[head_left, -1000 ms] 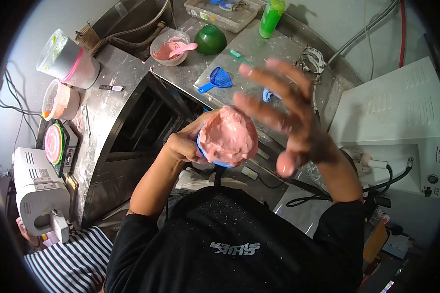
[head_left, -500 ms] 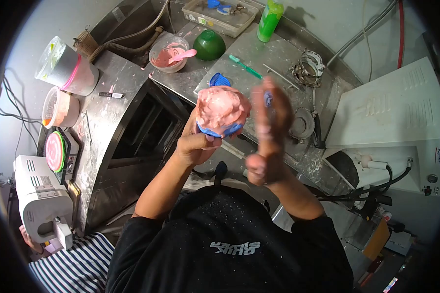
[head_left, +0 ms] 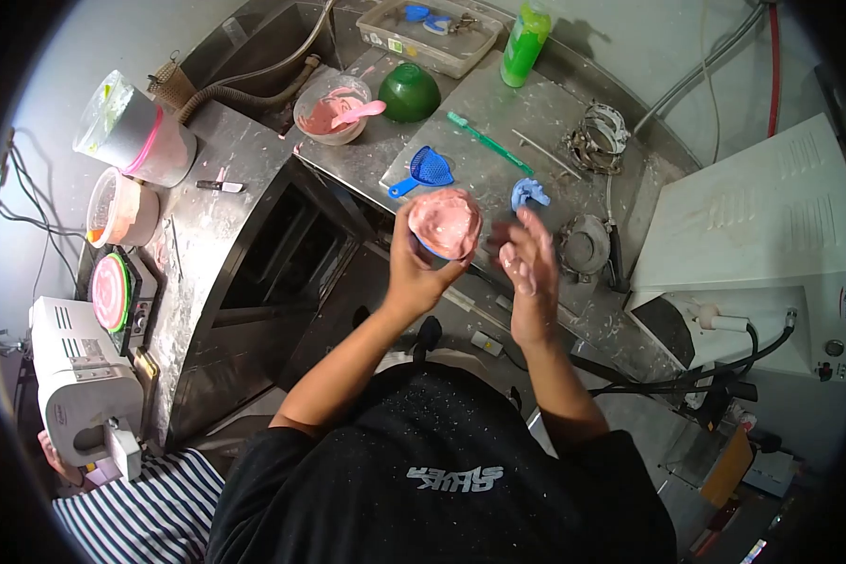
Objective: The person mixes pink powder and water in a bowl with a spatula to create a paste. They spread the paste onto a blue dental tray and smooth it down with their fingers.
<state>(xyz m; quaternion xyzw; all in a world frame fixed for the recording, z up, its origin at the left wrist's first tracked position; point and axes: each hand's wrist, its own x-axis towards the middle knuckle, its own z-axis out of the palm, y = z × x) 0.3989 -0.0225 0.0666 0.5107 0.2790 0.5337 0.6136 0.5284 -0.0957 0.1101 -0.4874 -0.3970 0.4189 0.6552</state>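
My left hand is wrapped around a blue mould heaped with wet pink plaster; only a sliver of the blue edge shows beneath the plaster. To its right, my right hand is raised with its fingers apart, pink smears on them and nothing held. Just beyond my right fingertips a lilac-blue dental impression lies on the steel counter. Past the plaster lies a blue perforated impression tray with its handle toward the left. Behind these is a green toothbrush.
A clear bowl of pink mix holds a pink spatula, beside a green bowl. Farther back are a green bottle and a plastic tub. White machines stand left and right. Another person's striped sleeve shows lower left.
The plaster-filled mould has turned in my left hand and shifted slightly right. My right hand, blurred before, has moved lower, uncovering the lilac-blue impression on the counter.
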